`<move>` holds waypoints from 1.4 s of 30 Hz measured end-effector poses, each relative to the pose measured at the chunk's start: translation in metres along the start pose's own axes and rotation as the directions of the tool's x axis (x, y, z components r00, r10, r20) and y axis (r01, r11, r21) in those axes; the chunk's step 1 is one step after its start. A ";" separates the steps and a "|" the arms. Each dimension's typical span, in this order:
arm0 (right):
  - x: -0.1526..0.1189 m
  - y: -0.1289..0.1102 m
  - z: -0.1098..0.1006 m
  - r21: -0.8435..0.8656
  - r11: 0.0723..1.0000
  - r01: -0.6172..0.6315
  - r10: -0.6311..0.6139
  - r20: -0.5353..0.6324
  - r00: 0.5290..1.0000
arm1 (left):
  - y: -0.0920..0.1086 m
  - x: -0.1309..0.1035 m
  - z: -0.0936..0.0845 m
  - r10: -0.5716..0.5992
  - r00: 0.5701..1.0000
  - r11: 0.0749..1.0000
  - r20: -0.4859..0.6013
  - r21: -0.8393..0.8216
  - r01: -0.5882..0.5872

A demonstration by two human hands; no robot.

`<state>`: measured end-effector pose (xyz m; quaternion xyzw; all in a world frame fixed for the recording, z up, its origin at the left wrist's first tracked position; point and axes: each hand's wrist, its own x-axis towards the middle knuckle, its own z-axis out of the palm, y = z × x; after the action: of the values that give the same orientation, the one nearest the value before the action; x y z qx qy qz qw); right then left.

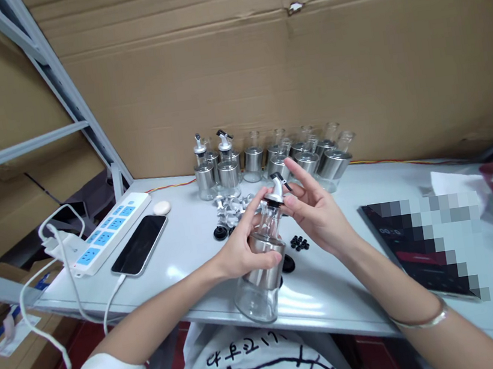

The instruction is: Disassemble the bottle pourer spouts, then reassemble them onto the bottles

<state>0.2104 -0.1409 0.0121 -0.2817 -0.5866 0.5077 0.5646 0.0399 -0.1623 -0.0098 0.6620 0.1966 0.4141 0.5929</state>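
My left hand (245, 246) is wrapped around a glass oil bottle (261, 297) with a metal sleeve, tilted at the table's front edge. A silver pour spout (276, 188) with a black flip cap sits in the bottle's neck. My right hand (316, 211) is at that spout, thumb and curled fingers against its side, index finger stretched up past it. Behind my hands lie several loose silver spout parts (227, 211). Small black caps (299, 243) are piled beside my right hand, and a black ring (288, 264) lies close to the bottle.
Along the cardboard wall stand several bottles (253, 158), two of them fitted with spouts (224, 142). To the left are a power strip (114, 232), a phone (140, 245) and a white round object (162, 208). A tablet (399, 243) and papers (456, 187) lie on the right.
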 end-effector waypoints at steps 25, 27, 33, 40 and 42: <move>0.004 -0.003 -0.006 0.069 0.987 -0.147 0.143 0.056 0.988 | 0.001 0.000 0.002 -0.006 1.000 0.997 -0.005 -0.076 0.006; 0.004 -0.002 -0.006 0.038 0.991 -0.131 0.128 0.060 0.990 | 0.000 0.000 0.003 0.001 1.000 0.997 -0.017 -0.073 -0.002; 0.005 -0.002 -0.006 0.081 0.983 -0.167 0.162 0.055 0.985 | 0.000 -0.001 0.003 -0.007 1.000 0.997 -0.019 -0.078 0.006; 0.004 -0.003 -0.006 -0.002 0.991 -0.134 0.134 0.071 0.988 | 0.000 -0.001 0.004 0.022 0.999 0.998 -0.029 -0.051 -0.023; 0.004 -0.002 -0.007 -0.006 0.992 -0.124 0.125 0.071 0.990 | 0.000 -0.001 0.005 0.024 0.999 0.998 -0.028 -0.058 -0.026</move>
<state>0.2167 -0.1361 0.0149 -0.2999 -0.5882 0.5512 0.5102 0.0428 -0.1662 -0.0099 0.6411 0.1840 0.4361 0.6041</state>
